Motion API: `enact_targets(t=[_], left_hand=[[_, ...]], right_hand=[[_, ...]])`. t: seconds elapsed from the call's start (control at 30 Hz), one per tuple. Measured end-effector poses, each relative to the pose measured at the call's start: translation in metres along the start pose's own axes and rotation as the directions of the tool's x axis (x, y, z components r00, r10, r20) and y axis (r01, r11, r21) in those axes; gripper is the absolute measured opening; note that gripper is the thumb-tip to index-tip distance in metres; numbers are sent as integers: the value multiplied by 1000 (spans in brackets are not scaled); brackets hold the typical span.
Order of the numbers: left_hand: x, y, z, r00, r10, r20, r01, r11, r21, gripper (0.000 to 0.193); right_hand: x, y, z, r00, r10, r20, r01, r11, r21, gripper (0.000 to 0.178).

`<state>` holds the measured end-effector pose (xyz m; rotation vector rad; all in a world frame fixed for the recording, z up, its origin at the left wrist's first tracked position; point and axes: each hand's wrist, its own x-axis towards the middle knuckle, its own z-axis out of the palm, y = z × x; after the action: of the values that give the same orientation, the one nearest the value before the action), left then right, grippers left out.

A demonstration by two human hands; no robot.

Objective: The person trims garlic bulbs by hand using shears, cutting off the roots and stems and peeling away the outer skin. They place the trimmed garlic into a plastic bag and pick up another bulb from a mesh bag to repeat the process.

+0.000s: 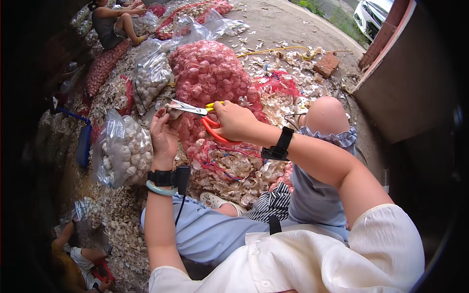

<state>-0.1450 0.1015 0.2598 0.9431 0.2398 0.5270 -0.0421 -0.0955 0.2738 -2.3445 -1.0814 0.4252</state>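
Note:
My right hand (238, 120) grips scissors (211, 128) with one red and one yellow handle. The blades point left, apart, and reach the garlic bulb (173, 112) in my left hand (164, 136). My left fingers curl around that bulb and partly hide it; whether the blades touch it, I cannot tell. Just beyond both hands stands a large red mesh sack (210, 68) full of garlic. A clear plastic bag (128, 152) of trimmed, whitish bulbs sits left of my left wrist.
Dry garlic skins (229, 171) litter the ground around my legs. Another clear bag of garlic (152, 73) stands farther back. A brick (326, 64) lies at the far right, near a leaning board (410, 73). Two other people sit at the left, one far (110, 24), one near (73, 259).

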Motion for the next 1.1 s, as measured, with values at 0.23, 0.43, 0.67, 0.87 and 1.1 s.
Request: enact_targets(t=[0.23, 0.43, 0.67, 0.87, 1.1], left_hand=[[-6, 5, 9, 998, 15, 56, -18, 999, 51, 40], [-2, 7, -3, 996, 80, 44, -89, 965, 248, 45], [3, 10, -3, 994, 108, 4, -105, 963, 250, 47], [1, 11, 1, 987, 163, 9, -159, 945, 284, 47], [2, 11, -4, 982, 180, 48, -187, 940, 286, 47]], right_hand=[[-14, -8, -12, 998, -63, 8, 63, 992, -107, 47], [-9, -1, 1, 958, -183, -223, 128, 963, -238, 53], [-9, 3, -1, 943, -196, -268, 122, 955, -269, 41], [-10, -1, 1, 967, -122, -224, 57, 959, -277, 41], [-7, 2, 9, 960, -154, -234, 91, 961, -260, 37]])
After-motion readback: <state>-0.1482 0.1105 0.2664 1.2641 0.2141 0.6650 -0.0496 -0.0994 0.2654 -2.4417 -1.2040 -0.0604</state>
